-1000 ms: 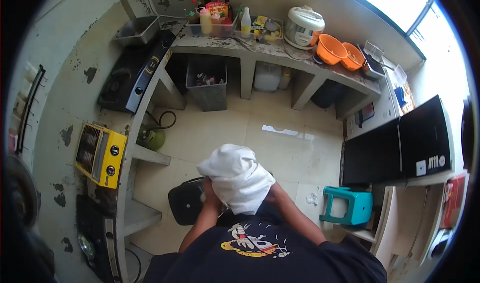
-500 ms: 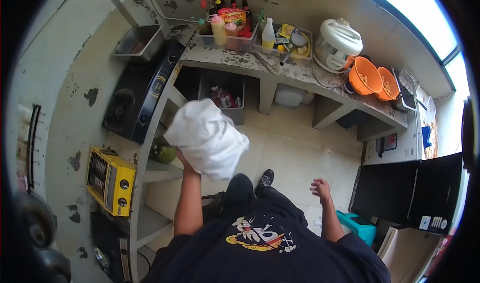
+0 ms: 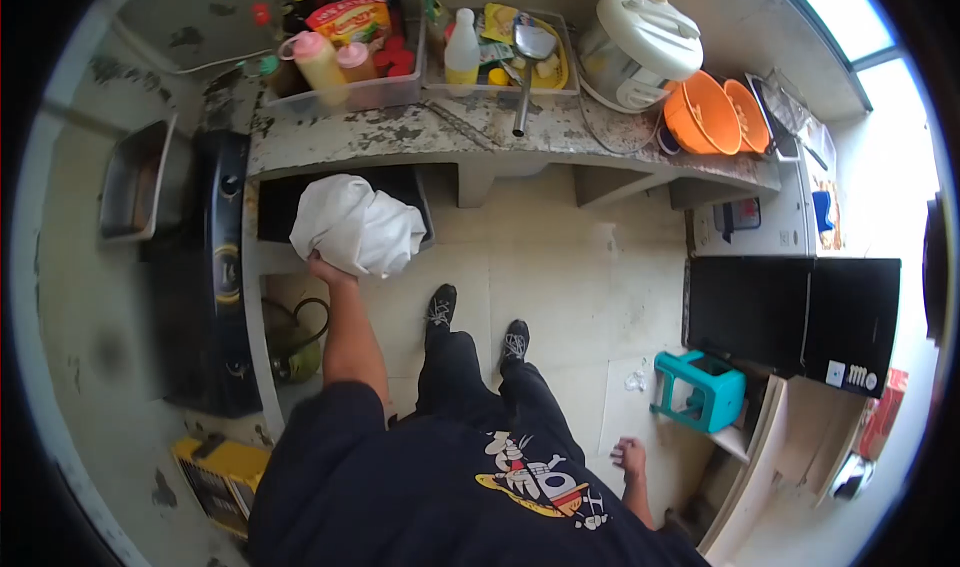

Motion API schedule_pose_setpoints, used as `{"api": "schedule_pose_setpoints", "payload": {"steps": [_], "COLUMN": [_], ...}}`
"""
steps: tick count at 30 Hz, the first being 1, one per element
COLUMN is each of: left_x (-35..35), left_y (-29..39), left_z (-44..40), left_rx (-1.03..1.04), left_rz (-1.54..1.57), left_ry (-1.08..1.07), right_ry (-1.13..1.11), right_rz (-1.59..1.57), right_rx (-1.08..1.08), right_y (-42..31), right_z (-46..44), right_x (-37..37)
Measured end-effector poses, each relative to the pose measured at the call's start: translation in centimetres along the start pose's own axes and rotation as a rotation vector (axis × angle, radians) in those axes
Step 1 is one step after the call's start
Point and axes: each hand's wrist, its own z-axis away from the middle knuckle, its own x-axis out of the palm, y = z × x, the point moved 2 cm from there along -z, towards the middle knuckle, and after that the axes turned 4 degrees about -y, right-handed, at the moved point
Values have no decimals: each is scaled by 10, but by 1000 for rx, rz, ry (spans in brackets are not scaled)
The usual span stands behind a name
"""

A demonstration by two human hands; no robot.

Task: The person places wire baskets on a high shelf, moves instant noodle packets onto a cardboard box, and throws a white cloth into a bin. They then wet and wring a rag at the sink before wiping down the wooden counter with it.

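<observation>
My left hand (image 3: 322, 269) is closed on the lower edge of a white bundled cloth (image 3: 357, 225), which is bulky and creased. Some of my fingers are hidden behind it. The bundle hangs in the air in front of the space under the counter and covers much of a grey bin (image 3: 427, 202) there. My right hand (image 3: 630, 457) hangs low at my side, fingers loosely curved and apart, with nothing in them. Nearest to it is a turquoise stool (image 3: 700, 392).
Along the peeling counter (image 3: 400, 132) stand a bin of sauce bottles (image 3: 370, 92), a tray with a ladle (image 3: 525, 82), a white rice cooker (image 3: 640, 52) and orange baskets (image 3: 700, 117). At left are a black stove (image 3: 225, 267), a green gas cylinder (image 3: 300, 362) and a yellow appliance (image 3: 220, 477).
I have stepped closer to the counter. My left hand has carried the white cloth forward, over the bin under the counter. My right hand has dropped lower beside me.
</observation>
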Motion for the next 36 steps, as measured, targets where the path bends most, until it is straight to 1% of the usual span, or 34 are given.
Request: {"api": "schedule_pose_setpoints", "payload": {"steps": [2, 5, 6, 8, 9, 10, 11, 12, 13, 14, 15, 17, 19, 20, 23, 24, 25, 27, 29, 31, 32, 33, 35, 36], "left_x": [-23, -80, -101, -160, -185, -188, -180, -153, -183, -194, -170, -125, -60, -41, -20, 15, 63, 71, 86, 95, 92, 86, 65, 49], "left_y": [-12, -30, -30, -37, -41, -43, -47, -46, -60, -75, -95, -100, -134, -152, -234, -237, -240, -282, -320, -340, -352, -362, -384, -394], "left_z": [-29, -68, -75, -83, -86, -68, -47, -9, -18, -13, 0, 35, 67, 82, 55, 76, 115, 96, 89, 127, 156, 181, 246, 282], "left_rx": [-190, -229, -299, -447, -518, -447, -583, -720, -832, -871, -986, -1121, -1231, -1282, -936, -911, -878, -998, -1012, -940, -942, -945, -1005, -1055], "left_rz": [-152, -609, -890, -963, -1000, -1086, -1073, -897, -1053, -1150, -1376, -1787, -1988, -2075, -1983, -1982, -1963, -1713, -1756, -1724, -1696, -1679, -2080, -2192], "left_ry": [190, 546, 609, 532, 487, 227, 368, 182, 111, 171, -69, -530, -942, -1146, -1813, -1661, -1522, -1317, -1484, -1586, -1585, -1576, -1435, -1452], "right_ry": [-9, -43, -52, -98, -174, -224, -135, -156, -109, -76, -24, 46, 103, 109, 100, 88, 85, 79, 24, 52, 54, 150, 326, 375], "right_rz": [-54, -145, -108, -4, -26, -65, 79, 190, 17, -195, -308, -473, -580, -615, -708, -750, -795, -816, -733, -830, -874, -964, -1132, -1206], "right_rx": [148, 270, 226, 166, 63, -33, -135, 59, 160, 159, 155, 151, 180, 194, 248, 263, 270, 361, 456, 489, 501, 477, 446, 428], "right_y": [37, 72, 74, 62, 97, 139, 145, 102, 82, 91, 92, 96, 109, 121, 163, 181, 199, 243, 253, 285, 302, 318, 342, 348], "right_z": [58, 123, 141, 172, 159, 151, 152, 175, 188, 186, 189, 187, 190, 191, 201, 204, 204, 205, 224, 216, 208, 195, 177, 173], "right_x": [21, 74, 96, 138, 153, 175, 191, 195, 200, 208, 212, 231, 242, 250, 280, 292, 300, 325, 314, 320, 321, 322, 322, 318]}}
